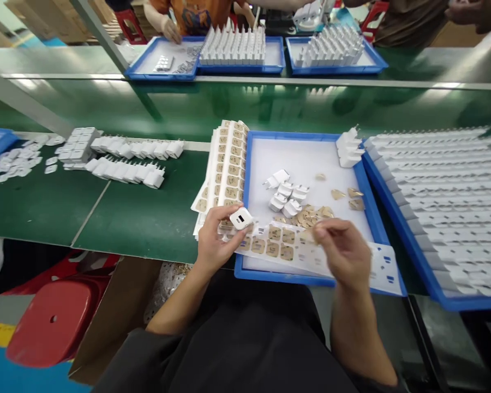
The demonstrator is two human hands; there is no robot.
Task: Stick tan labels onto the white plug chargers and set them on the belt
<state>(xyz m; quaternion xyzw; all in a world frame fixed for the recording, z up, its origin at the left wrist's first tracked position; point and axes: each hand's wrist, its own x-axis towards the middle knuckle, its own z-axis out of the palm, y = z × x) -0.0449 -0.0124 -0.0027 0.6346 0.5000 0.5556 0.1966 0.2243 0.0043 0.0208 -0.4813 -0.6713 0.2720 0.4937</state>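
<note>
My left hand [218, 238] is closed on a white USB charger [241, 218], its port face turned up toward me. Over the front of a blue-rimmed tray [249, 164], my right hand [347, 252] pinches a small, thin tan sticker [309, 236]. Below both hands lies a sticker sheet [311, 263], with tan stickers on its left part and bare backing toward the right. Loose tan pieces [309, 216] are heaped behind it. Several white plug chargers [285, 189] lie in the tray's middle, and a small stack of chargers [349, 147] stands in its back right corner.
Sticker sheets [225, 164] are piled left of the tray. Rows of chargers [126, 172] and loose white covers [20, 161] lie farther left. A full charger tray [445, 213] is at right. Across the line, people work behind blue trays [241, 68]. A red stool [55, 322] stands lower left.
</note>
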